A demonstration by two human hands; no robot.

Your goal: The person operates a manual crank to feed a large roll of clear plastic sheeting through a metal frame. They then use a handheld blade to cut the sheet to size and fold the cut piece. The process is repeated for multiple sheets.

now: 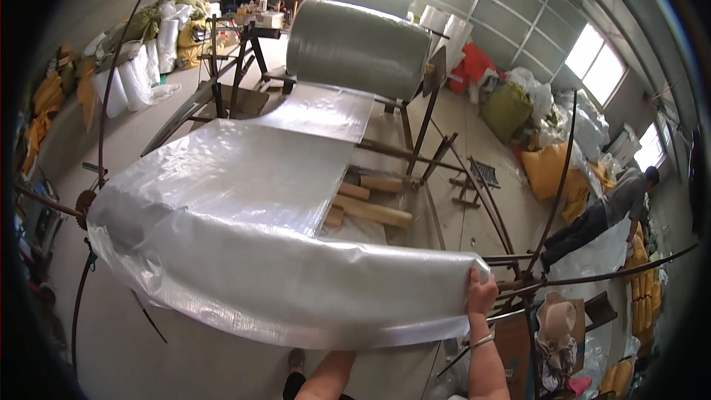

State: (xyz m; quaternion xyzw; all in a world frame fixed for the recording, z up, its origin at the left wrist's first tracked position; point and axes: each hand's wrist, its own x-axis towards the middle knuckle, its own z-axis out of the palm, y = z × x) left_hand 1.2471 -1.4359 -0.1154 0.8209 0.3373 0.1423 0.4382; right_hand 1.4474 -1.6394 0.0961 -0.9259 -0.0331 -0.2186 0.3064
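A wide, shiny, translucent plastic sheet [296, 281] is wound in a loose roll in front of me. It runs back to a big grey-green roll [359, 48] on a metal stand. My right hand [482, 292] is closed on the right end of the wound sheet, thumb at its upper edge; a bracelet circles the wrist. My left forearm reaches up from the lower edge and disappears behind the sheet's lower edge, so my left hand is hidden.
Dark metal rods [555, 185] stick out from a hub [524, 281] right of the sheet, and others from a toothed wheel [87, 201] at left. Cardboard tubes [374, 211] lie beneath. A person [611, 211] bends over at far right. Sacks [507, 111] line the walls.
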